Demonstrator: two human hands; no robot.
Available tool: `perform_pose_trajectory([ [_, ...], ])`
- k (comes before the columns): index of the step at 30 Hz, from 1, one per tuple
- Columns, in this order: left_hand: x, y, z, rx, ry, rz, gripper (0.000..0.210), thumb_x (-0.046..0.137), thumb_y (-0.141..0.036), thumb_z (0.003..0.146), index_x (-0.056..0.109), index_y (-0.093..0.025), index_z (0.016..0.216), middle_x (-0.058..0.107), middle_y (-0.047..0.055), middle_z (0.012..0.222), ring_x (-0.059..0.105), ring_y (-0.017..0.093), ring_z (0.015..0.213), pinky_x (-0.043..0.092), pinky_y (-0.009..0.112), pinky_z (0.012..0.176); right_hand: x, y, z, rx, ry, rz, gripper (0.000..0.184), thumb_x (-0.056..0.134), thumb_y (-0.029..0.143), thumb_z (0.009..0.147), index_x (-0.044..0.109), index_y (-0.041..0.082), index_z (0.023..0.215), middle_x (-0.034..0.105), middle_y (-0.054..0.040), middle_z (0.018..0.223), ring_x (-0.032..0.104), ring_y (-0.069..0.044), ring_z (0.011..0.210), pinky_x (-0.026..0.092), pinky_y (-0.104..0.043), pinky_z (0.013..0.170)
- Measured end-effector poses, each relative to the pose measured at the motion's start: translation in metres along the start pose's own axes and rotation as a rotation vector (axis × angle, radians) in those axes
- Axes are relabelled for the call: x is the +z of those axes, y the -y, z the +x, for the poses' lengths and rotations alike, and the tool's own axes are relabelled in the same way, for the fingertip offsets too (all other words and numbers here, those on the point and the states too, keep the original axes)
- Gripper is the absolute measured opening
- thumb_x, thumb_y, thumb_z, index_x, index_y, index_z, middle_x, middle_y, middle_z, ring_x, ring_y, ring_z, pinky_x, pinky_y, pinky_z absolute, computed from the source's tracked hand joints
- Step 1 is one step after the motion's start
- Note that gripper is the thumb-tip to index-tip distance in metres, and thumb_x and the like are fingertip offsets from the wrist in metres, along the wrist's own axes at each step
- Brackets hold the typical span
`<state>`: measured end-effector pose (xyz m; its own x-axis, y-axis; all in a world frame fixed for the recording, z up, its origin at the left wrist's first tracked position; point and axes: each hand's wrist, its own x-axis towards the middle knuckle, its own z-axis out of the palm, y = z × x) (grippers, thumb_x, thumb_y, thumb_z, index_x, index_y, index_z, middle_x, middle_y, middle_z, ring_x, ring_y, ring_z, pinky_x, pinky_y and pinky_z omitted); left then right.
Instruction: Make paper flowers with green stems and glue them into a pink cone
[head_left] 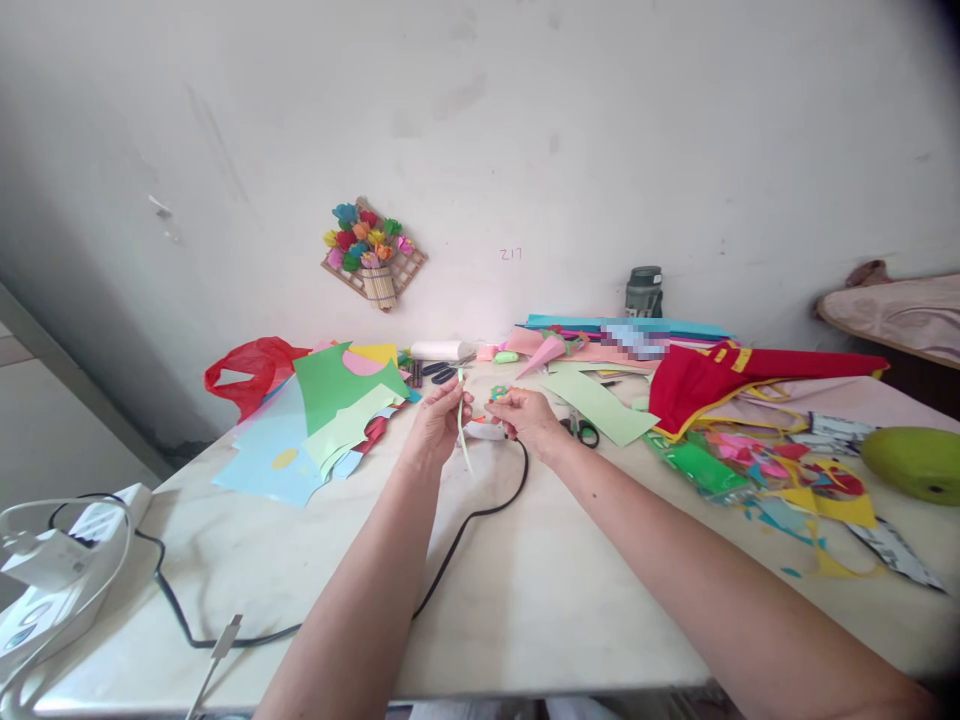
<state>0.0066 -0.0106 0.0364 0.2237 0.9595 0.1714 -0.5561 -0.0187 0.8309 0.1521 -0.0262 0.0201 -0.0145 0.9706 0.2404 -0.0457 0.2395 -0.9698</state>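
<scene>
Above the middle of the table, my left hand (437,420) is closed on a narrow pale green paper strip (463,437), whose free end hangs down. Close beside it on the right, my right hand (527,415) is pinched. A small green and yellow paper flower (498,394) shows at its fingertips. Just behind and between the hands lies a white ring-shaped piece (486,431), partly hidden by my fingers. A black cable (480,514) runs under my left forearm towards the right hand. Black-handled scissors (584,431) lie right of my right hand.
Coloured paper sheets (281,450) and a red plastic bag (251,372) lie left. A second pair of scissors (442,372) is at the back. Right are a red cloth (690,385), paper scraps (810,500) and a green fruit (911,464). A power strip (67,560) sits front left.
</scene>
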Motion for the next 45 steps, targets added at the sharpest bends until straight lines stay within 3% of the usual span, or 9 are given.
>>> perform_pose_trajectory([
  [6, 0.011, -0.008, -0.002, -0.122, 0.03, 0.006, 0.02, 0.066, -0.015, 0.066, 0.06, -0.012, 0.086, 0.055, -0.002, 0.055, 0.049, 0.004, 0.044, 0.04, 0.012, 0.042, -0.004, 0.011, -0.004, 0.116, 0.155, 0.348, 0.036, 0.065, 0.034, 0.065, 0.061, 0.019, 0.097, 0.056, 0.0022, 0.064, 0.046, -0.008, 0.045, 0.042, -0.023, 0.044],
  [14, 0.026, -0.014, -0.004, -0.372, 0.061, -0.065, 0.004, 0.056, -0.014, 0.076, 0.054, -0.012, 0.074, 0.044, -0.005, 0.048, 0.037, 0.001, 0.035, 0.029, 0.008, 0.031, -0.007, 0.013, -0.004, 0.138, 0.376, 0.59, 0.025, 0.056, 0.029, 0.07, 0.062, 0.022, 0.093, 0.061, 0.0011, 0.086, 0.046, -0.005, 0.048, 0.042, -0.021, 0.048],
  [25, 0.027, -0.018, -0.003, -0.586, 0.113, -0.042, 0.006, 0.052, -0.015, 0.079, 0.054, -0.009, 0.078, 0.037, -0.007, 0.046, 0.031, -0.001, 0.031, 0.021, 0.008, 0.027, -0.012, 0.007, 0.002, 0.215, 0.06, 0.591, 0.018, 0.067, 0.028, 0.063, 0.057, 0.014, 0.07, 0.053, 0.0039, 0.056, 0.036, -0.003, 0.038, 0.025, -0.017, 0.034],
  [30, 0.023, -0.035, -0.001, -0.505, 0.094, -0.07, 0.007, 0.05, -0.014, 0.081, 0.055, -0.009, 0.077, 0.038, -0.006, 0.045, 0.031, -0.001, 0.031, 0.022, 0.008, 0.028, -0.029, 0.001, 0.012, 0.201, -0.177, 0.604, 0.013, 0.054, 0.026, 0.073, 0.048, 0.017, 0.067, 0.03, 0.0095, 0.042, 0.026, -0.003, 0.033, 0.018, -0.017, 0.032],
  [34, 0.018, -0.053, 0.001, -0.377, 0.065, -0.095, 0.006, 0.054, -0.018, 0.079, 0.057, -0.012, 0.079, 0.038, -0.007, 0.046, 0.032, 0.0, 0.032, 0.023, 0.008, 0.028, -0.044, -0.004, 0.02, 0.251, -0.435, 0.527, 0.023, 0.045, 0.027, 0.078, 0.035, 0.02, 0.058, 0.02, 0.0108, 0.038, 0.017, -0.004, 0.03, 0.012, -0.019, 0.031],
  [36, 0.016, -0.056, 0.004, -0.33, 0.046, -0.064, 0.007, 0.057, -0.02, 0.077, 0.057, -0.014, 0.08, 0.04, -0.006, 0.046, 0.032, 0.0, 0.033, 0.023, 0.008, 0.029, -0.047, -0.006, 0.02, 0.259, -0.466, 0.481, 0.029, 0.045, 0.031, 0.078, 0.03, 0.02, 0.054, 0.019, 0.0108, 0.036, 0.016, -0.004, 0.029, 0.012, -0.019, 0.03],
  [39, 0.017, -0.052, 0.01, -0.284, 0.047, 0.043, 0.011, 0.062, -0.022, 0.073, 0.058, -0.015, 0.08, 0.045, -0.005, 0.047, 0.037, 0.001, 0.034, 0.025, 0.009, 0.03, -0.04, -0.003, 0.015, 0.183, -0.216, 0.393, 0.028, 0.054, 0.037, 0.074, 0.042, 0.018, 0.057, 0.039, 0.0061, 0.04, 0.034, -0.005, 0.034, 0.025, -0.018, 0.033],
  [42, 0.022, -0.038, 0.017, -0.249, 0.069, 0.173, 0.015, 0.066, -0.022, 0.069, 0.059, -0.015, 0.081, 0.05, -0.002, 0.047, 0.041, 0.003, 0.036, 0.028, 0.011, 0.031, -0.025, 0.007, 0.006, 0.148, 0.124, 0.359, 0.029, 0.06, 0.042, 0.07, 0.058, 0.016, 0.082, 0.064, -0.0052, 0.078, 0.056, -0.011, 0.059, 0.043, -0.022, 0.048],
  [45, 0.028, -0.022, 0.023, -0.233, 0.13, 0.271, 0.013, 0.067, -0.023, 0.067, 0.06, -0.013, 0.073, 0.052, -0.001, 0.046, 0.042, 0.004, 0.034, 0.03, 0.013, 0.031, -0.012, 0.019, 0.001, 0.13, 0.183, 0.33, 0.038, 0.053, 0.054, 0.072, 0.059, 0.017, 0.082, 0.065, -0.0062, 0.084, 0.06, -0.013, 0.07, 0.045, -0.023, 0.058],
])
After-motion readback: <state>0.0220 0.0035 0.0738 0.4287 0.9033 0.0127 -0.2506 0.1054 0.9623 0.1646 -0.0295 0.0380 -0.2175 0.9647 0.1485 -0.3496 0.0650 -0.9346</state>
